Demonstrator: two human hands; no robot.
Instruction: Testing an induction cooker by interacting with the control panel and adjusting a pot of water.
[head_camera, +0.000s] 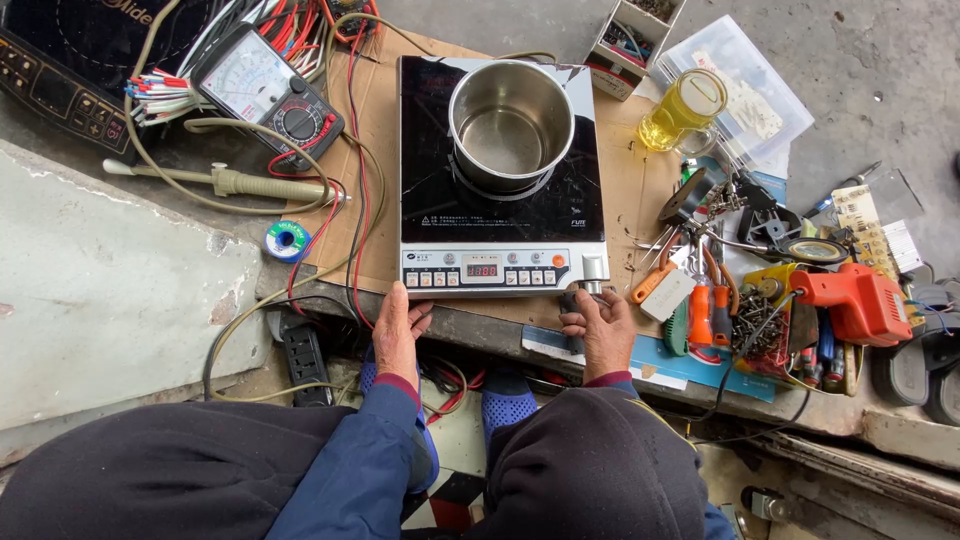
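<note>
Person is sitting at a low bench (620, 200) covered in cardboard, looking down at an induction cooker (500, 180) sitting flat in the middle. Left hand (398, 330) is resting at the cooker's front left corner, fingers laid loosely open along the bench edge below the button panel, holding nothing. Right hand (600, 325) is sitting at the front right corner, its grip curled closed around a dark-handled tool (572, 305) whose tip is pointing up toward the cooker's knob (594, 268); cannot tell whether the tip is touching. A steel pot (511, 122) is standing upright on the cooker's glass top, toward the back right, looking empty. The cooker's red display (481, 270) is glowing. Left of the cooker, an analog multimeter (268, 92) is lying with red and black leads trailing, a soldering iron (240, 183) is lying just below it, and a solder spool (287, 240) is sitting near the bench edge. Right of the cooker, a glass mug of yellow liquid (685, 108) is standing upright, an orange tool (855, 300) is lying over a tray of screws (755, 325), and screwdrivers (705, 305) are lying between tray and cooker. A black power strip (305, 360) is lying on the floor below.
</note>
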